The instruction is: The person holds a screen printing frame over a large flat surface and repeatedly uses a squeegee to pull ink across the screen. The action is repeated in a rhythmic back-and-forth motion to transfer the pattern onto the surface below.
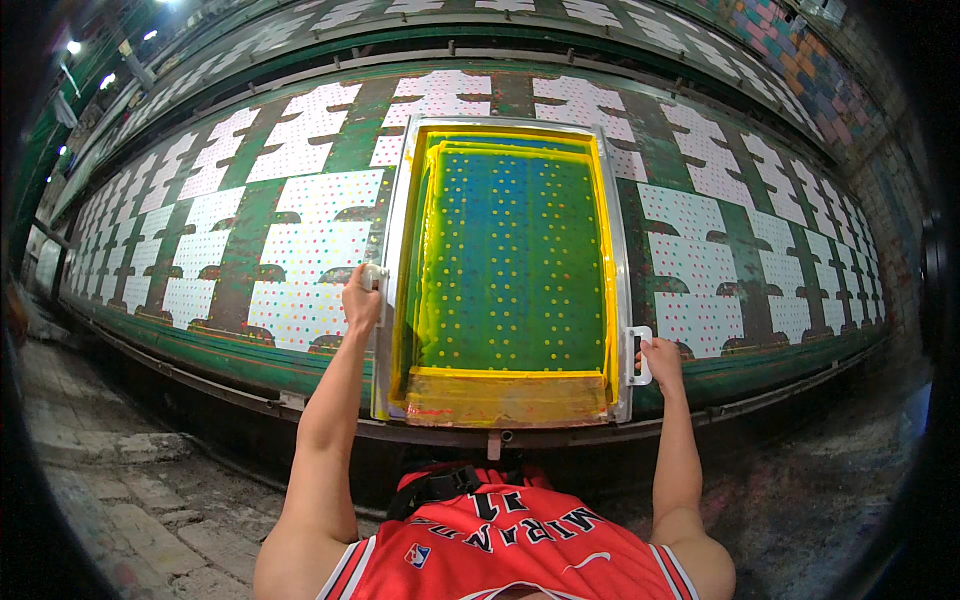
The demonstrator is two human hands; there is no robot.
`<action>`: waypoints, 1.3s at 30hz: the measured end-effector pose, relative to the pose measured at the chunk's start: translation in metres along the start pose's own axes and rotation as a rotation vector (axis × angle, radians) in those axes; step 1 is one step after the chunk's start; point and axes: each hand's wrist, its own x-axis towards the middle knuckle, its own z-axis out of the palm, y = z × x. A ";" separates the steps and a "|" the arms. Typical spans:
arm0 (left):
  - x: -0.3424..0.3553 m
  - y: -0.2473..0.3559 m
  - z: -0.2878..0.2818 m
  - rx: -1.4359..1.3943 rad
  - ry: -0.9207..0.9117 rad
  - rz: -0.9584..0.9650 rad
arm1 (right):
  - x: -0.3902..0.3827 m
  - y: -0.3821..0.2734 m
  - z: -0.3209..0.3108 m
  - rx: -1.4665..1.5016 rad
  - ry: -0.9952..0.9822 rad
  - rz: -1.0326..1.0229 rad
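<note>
A large screen-printing frame with a silvery metal rim lies across the long green table in front of me. Its mesh is green and blue with rows of small dots, and yellow ink is smeared along the edges. My left hand is closed around the pale handle on the frame's left side. On the right side, my right hand grips a white loop-shaped handle. Cut white pieces with coloured dots lie flat on both sides of the frame; whatever is beneath the frame is hidden.
The printing table curves away left and right, with a rail along its near edge. Farther rows of dotted pieces continue behind. A second table stands beyond. Worn paving shows at lower left, a coloured-block wall at upper right.
</note>
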 end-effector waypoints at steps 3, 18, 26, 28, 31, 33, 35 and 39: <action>0.002 -0.006 0.006 0.055 0.016 0.024 | 0.001 0.002 -0.001 0.020 -0.013 -0.005; 0.008 -0.035 0.025 0.168 -0.081 0.059 | -0.050 -0.047 0.033 -0.426 0.218 -0.640; 0.003 -0.034 0.023 0.163 -0.098 0.107 | -0.154 -0.074 0.118 -0.779 -0.497 -1.253; 0.002 -0.032 0.022 0.170 -0.114 0.081 | -0.151 -0.077 0.128 -0.952 -0.541 -1.193; 0.005 -0.028 0.022 0.188 -0.114 0.038 | -0.156 -0.081 0.135 -0.909 -0.563 -1.138; 0.004 -0.026 0.021 0.187 -0.129 0.008 | -0.162 -0.086 0.137 -0.871 -0.540 -1.195; 0.002 -0.024 0.018 0.167 -0.135 0.011 | -0.164 -0.091 0.143 -0.909 -0.513 -1.210; 0.002 -0.019 0.013 0.162 -0.158 -0.033 | -0.159 -0.092 0.152 -1.010 -0.480 -1.208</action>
